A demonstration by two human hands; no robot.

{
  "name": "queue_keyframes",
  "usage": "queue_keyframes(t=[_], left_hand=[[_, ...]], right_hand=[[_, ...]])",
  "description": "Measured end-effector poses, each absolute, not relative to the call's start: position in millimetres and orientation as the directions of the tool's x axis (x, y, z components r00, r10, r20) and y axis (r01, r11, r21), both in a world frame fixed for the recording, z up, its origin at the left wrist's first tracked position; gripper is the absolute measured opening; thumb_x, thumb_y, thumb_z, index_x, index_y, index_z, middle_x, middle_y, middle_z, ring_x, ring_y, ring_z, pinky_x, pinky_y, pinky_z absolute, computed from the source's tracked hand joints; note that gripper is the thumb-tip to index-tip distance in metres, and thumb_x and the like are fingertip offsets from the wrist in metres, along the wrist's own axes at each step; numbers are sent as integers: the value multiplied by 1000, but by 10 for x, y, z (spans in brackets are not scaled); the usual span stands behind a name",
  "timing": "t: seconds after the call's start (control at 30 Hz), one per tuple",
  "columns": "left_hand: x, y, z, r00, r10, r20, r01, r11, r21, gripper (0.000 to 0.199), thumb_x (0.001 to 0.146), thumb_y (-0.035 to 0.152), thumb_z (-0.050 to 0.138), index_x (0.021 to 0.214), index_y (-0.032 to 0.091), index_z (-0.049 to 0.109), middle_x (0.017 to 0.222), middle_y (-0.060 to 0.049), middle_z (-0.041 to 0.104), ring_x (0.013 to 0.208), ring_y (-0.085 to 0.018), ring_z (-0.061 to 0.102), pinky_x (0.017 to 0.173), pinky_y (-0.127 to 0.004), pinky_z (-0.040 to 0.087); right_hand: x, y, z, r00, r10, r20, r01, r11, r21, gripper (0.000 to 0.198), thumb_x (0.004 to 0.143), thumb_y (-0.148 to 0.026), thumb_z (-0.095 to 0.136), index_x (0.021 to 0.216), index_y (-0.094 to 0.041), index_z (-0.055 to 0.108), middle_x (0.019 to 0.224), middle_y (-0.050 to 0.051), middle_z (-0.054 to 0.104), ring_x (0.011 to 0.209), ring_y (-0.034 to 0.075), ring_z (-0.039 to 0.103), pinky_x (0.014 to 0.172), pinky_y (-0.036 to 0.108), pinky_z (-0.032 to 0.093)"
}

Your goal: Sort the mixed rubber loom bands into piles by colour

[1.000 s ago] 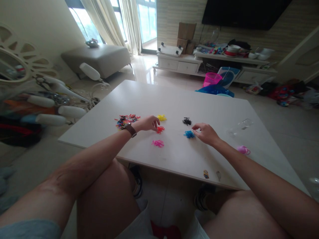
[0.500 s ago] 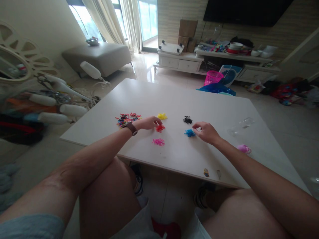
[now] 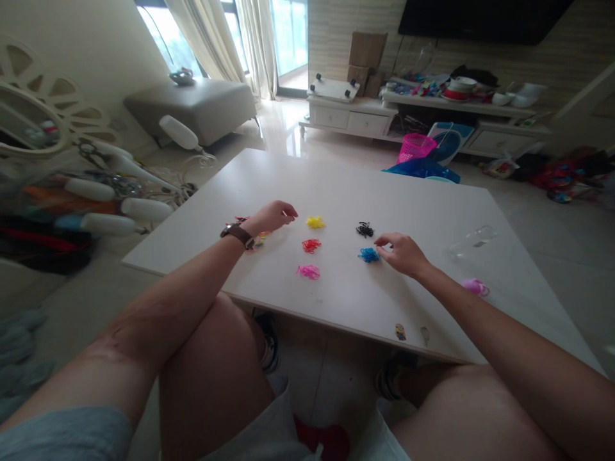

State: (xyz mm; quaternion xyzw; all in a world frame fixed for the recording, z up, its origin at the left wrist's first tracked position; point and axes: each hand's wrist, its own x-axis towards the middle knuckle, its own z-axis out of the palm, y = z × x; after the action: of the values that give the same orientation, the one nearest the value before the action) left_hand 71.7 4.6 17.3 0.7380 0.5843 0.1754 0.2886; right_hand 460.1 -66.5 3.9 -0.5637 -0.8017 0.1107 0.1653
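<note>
My left hand (image 3: 275, 217) hovers left of the yellow rubber bands (image 3: 316, 222), fingers loosely bent and apart, with nothing visible in them. It partly hides the mixed multicoloured bands (image 3: 262, 239) beneath the wrist. My right hand (image 3: 402, 253) is at the right edge of the blue rubber bands (image 3: 369, 255), thumb and forefinger slightly parted; I see no band held between them. Behind the blue heap lie black rubber bands (image 3: 365, 230). Red rubber bands (image 3: 311, 246) and pink rubber bands (image 3: 308, 272) form small heaps mid-table.
On the white table (image 3: 346, 192), a clear plastic bottle (image 3: 473, 244) lies at the right, with a pink item (image 3: 475, 287) near my right forearm. A minion figure sticker (image 3: 400, 331) is at the near edge. Left of the table stands a lamp with white shades (image 3: 177, 131).
My left hand has left the red heap and moved left, back over the mixed bands. My right hand stays beside the blue heap. The view has shifted slightly.
</note>
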Motion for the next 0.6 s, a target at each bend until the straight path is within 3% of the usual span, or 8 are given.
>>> queue_keyframes(t=[0.1, 0.2, 0.33, 0.6], left_hand=[[483, 73, 197, 23, 999, -32, 729, 5, 685, 29, 74, 25, 65, 98, 13, 76, 79, -7, 73, 68, -15, 65, 56, -21, 47], [277, 57, 131, -79, 996, -50, 701, 91, 707, 29, 67, 25, 69, 91, 12, 76, 72, -6, 71, 64, -16, 64, 54, -22, 46], [79, 14, -7, -61, 995, -82, 742, 100, 663, 28, 57, 28, 74, 81, 14, 76, 74, -7, 73, 70, -19, 67, 56, -23, 46], [-58, -5, -129, 3, 984, -180, 751, 117, 650, 27, 50, 27, 74, 75, 17, 75, 67, -3, 72, 67, -19, 66, 57, -25, 47]], right_hand=[[4593, -668, 50, -317, 937, 148, 864, 350, -362, 16, 83, -25, 60, 92, -21, 74, 94, 5, 76, 87, 21, 68, 76, 31, 50], [4589, -669, 55, -323, 934, 152, 863, 356, -359, 16, 84, -25, 60, 91, -21, 74, 94, 5, 76, 86, 21, 68, 76, 32, 50], [4588, -670, 60, -320, 936, 149, 863, 353, -361, 16, 84, -26, 59, 91, -22, 73, 95, 5, 76, 85, 21, 68, 76, 32, 50], [4580, -682, 71, -315, 939, 137, 870, 343, -353, 17, 84, -26, 59, 90, -22, 73, 94, 5, 76, 85, 21, 67, 77, 32, 49]])
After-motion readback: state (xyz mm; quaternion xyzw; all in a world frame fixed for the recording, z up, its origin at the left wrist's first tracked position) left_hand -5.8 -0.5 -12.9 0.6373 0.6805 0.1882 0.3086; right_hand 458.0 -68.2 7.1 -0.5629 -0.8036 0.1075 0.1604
